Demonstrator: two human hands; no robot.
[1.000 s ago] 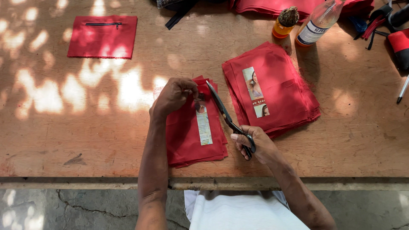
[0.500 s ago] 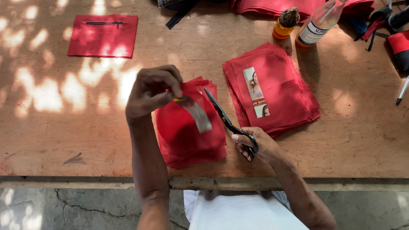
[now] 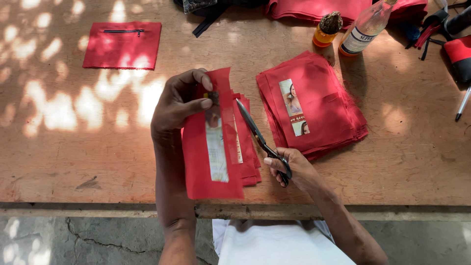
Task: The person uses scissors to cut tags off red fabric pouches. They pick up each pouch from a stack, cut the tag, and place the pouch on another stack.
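My left hand pinches the top of a red fabric piece with a pale printed strip, holding it up above a small stack of red fabric pieces near the table's front edge. My right hand grips the handles of dark scissors, whose blades point up and left toward the lifted piece, lying over the small stack. To the right lies a larger stack of red fabric with a printed picture strip on top.
A finished red zip pouch lies at the far left on the wooden table. An orange bottle, a clear bottle, more red cloth and tools sit along the back and right edge.
My left hand has lifted the top red piece off the small stack and turned it up toward me. The right hand with the scissors has hardly moved.
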